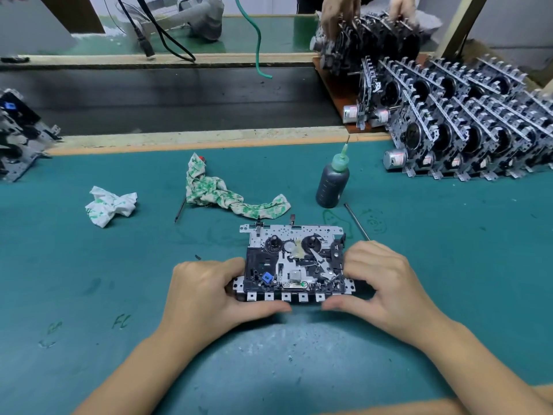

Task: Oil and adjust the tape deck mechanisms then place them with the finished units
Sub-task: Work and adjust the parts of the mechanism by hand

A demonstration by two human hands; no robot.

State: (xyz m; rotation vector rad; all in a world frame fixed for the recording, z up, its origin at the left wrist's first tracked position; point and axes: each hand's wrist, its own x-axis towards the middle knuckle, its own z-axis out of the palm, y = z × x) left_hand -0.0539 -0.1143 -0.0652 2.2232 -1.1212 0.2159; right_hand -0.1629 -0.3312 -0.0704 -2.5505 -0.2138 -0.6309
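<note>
A tape deck mechanism lies flat on the teal mat in front of me, two black reel hubs up and a row of white key tabs along its near edge. My left hand grips its left end, thumb under the key tabs. My right hand grips its right end the same way. An oil bottle with a green needle tip stands upright beyond the mechanism, to the right. Several mechanisms stand on edge in rows at the far right.
A green-printed rag and a crumpled tissue lie on the mat at the middle and left. A thin metal rod lies right of the mechanism. A dark conveyor belt runs behind. Another person's hands hold mechanisms across it. More mechanisms sit far left.
</note>
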